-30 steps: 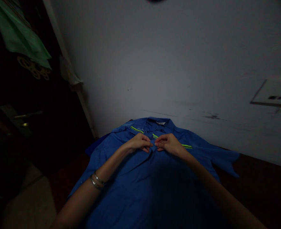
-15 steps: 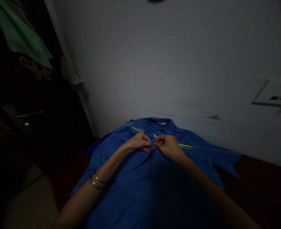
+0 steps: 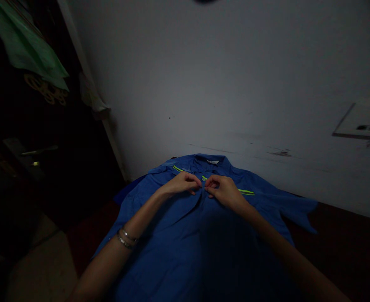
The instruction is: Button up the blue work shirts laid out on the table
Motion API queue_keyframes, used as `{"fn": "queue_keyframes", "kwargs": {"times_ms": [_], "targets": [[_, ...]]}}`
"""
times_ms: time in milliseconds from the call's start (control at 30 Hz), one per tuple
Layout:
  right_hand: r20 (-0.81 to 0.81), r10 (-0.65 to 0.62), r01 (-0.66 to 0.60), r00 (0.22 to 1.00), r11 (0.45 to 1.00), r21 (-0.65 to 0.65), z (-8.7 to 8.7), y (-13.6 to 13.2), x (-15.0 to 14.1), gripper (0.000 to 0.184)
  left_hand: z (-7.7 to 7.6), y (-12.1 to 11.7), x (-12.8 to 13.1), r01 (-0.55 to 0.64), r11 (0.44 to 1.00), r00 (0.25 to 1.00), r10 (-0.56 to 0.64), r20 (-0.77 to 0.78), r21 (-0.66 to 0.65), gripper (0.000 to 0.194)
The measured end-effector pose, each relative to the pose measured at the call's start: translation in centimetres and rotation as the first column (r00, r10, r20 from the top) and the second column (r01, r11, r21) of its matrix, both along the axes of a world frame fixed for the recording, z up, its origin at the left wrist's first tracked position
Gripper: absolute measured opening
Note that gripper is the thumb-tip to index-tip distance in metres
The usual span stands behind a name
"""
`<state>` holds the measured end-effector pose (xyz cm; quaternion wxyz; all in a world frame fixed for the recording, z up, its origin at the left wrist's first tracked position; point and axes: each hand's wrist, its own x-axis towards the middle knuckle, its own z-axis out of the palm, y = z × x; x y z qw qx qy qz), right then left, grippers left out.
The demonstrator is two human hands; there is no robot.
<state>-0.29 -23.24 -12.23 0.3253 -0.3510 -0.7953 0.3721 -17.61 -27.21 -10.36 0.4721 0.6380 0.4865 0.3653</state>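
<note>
Your left hand [image 3: 185,183] and right hand [image 3: 224,189] pinch the blue shirt [image 3: 169,239] mid-chest, its collar [image 3: 225,164] near the far edge of the table [image 3: 345,235].

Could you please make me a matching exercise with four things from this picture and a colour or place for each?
1. shirt
2. bracelets
3. hanging cloth
4. wall socket

A. around the left forearm
B. on the wall, at far right
C. blue, beneath the left hand and right hand
D. green, at upper left

Pairs: 1-C, 2-A, 3-D, 4-B
</note>
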Motion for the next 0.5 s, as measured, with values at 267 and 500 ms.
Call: {"fn": "queue_keyframes", "kwargs": {"times_ms": [267,500], "targets": [[-0.086,0.000,-0.011,0.996,0.991,-0.131,-0.4,0.0,-0.4,0.008,-1.7,1.2,-0.3,-0.001,0.995,1.000,0.003,-0.020,0.102,0.015],[-0.036,0.040,-0.039,0.999,0.999,0.021,-0.4,-0.4,-0.6,0.019,-2.5,1.6,0.4,-0.119,0.981,0.993,0.120,0.008,0.154,0.013]]}}
